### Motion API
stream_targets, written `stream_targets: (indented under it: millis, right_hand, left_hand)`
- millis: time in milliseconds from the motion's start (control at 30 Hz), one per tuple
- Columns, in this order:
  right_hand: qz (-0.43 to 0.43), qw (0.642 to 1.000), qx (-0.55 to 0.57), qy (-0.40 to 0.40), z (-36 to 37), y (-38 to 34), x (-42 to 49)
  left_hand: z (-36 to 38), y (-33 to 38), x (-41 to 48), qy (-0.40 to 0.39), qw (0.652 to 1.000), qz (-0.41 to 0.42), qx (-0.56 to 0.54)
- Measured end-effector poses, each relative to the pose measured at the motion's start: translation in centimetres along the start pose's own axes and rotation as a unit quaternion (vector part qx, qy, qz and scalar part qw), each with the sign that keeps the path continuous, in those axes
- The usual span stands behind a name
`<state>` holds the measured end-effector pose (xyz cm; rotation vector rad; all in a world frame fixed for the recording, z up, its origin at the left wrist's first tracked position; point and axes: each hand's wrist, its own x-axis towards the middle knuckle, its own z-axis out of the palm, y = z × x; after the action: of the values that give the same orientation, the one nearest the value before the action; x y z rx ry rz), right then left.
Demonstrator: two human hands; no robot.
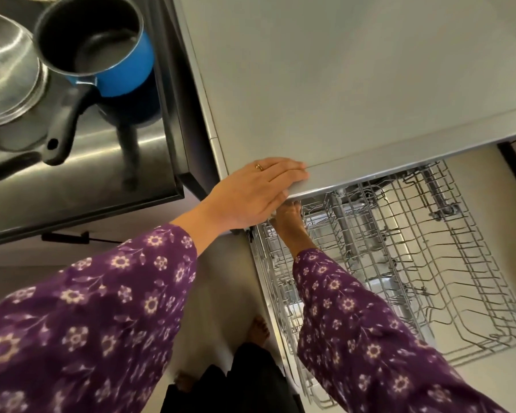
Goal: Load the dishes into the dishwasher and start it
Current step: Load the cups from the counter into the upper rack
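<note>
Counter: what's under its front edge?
A pulled-out rack, no dishes in the visible part. The right hand reaches in beneath the edge; its fingers are hidden by the counter and the left hand resting on it. The rack's rear is covered too.

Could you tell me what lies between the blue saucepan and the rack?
Head view: the sink rim, grey counter, and the left hand on its edge.

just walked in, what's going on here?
A person leans over a pulled-out dishwasher rack, which shows no dishes. The left hand rests flat on the counter edge. The right hand reaches in under that edge, its fingers hidden. A blue pot and steel pots sit in the sink, not yet loaded.
</note>
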<state>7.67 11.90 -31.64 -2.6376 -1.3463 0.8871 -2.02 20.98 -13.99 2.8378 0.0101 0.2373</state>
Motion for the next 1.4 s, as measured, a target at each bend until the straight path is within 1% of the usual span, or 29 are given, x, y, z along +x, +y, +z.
stream_targets:
  millis: [267, 333, 433, 633, 733, 800, 867, 967, 1067, 1167, 1267, 1333, 1400]
  right_hand:
    - [0.029, 0.999, 0.042, 0.002, 0.2, -0.6, -1.1]
    - [0.054, 0.995, 0.086, 0.011, -0.2, -0.9, -2.5]
    - [0.075, 0.984, 0.153, 0.047, -1.0, -1.2, -5.4]
    - [0.04, 0.977, 0.18, 0.105, -4.0, -3.0, -12.1]
    - [-0.001, 0.971, 0.195, 0.141, -5.8, -4.8, -14.9]
    - [-0.035, 0.967, 0.196, 0.159, -7.3, -6.7, -16.1]
    - [-0.084, 0.966, 0.186, 0.158, -8.7, -9.4, -16.9]
    - [-0.153, 0.968, 0.154, 0.129, -9.4, -14.6, -18.1]
    - [-0.24, 0.96, 0.108, 0.09, -8.7, -21.3, -19.2]
    - [-0.331, 0.94, 0.065, 0.041, -7.5, -29.5, -20.1]
    - [-0.407, 0.913, 0.027, 0.023, -6.3, -38.1, -21.0]
    - [-0.448, 0.894, 0.017, 0.019, -5.4, -44.2, -21.9]
    - [-0.475, 0.88, 0.015, 0.01, -4.5, -49.9, -22.4]
  left_hand:
    - [0.0, 0.1, -0.1, 0.003, 1.0, -0.006, 0.007]
    - [-0.1, 0.2, -0.2, -0.001, 1.0, -0.006, 0.005]
    - [-0.4, 0.2, -0.3, -0.009, 1.0, -0.009, 0.01]
    - [-0.9, 1.2, -0.5, -0.029, 0.999, -0.014, 0.035]
    - [-1.7, 1.8, -1.4, -0.048, 0.996, -0.053, 0.047]
    - [-3.0, 2.2, -3.3, -0.022, 0.994, -0.097, 0.037]
    - [-5.0, 2.2, -6.2, 0.04, 0.988, -0.151, 0.007]
    - [-8.6, 2.1, -12.2, 0.114, 0.97, -0.211, -0.036]
    - [-12.4, 1.4, -20.3, 0.184, 0.942, -0.279, -0.024]
    - [-16.2, 0.5, -29.4, 0.243, 0.894, -0.376, -0.008]
    - [-19.3, -0.8, -37.7, 0.289, 0.841, -0.457, 0.005]
    - [-21.2, -2.0, -43.4, 0.308, 0.809, -0.501, 0.013]
    - [-22.9, -3.3, -48.1, 0.314, 0.788, -0.53, 0.017]
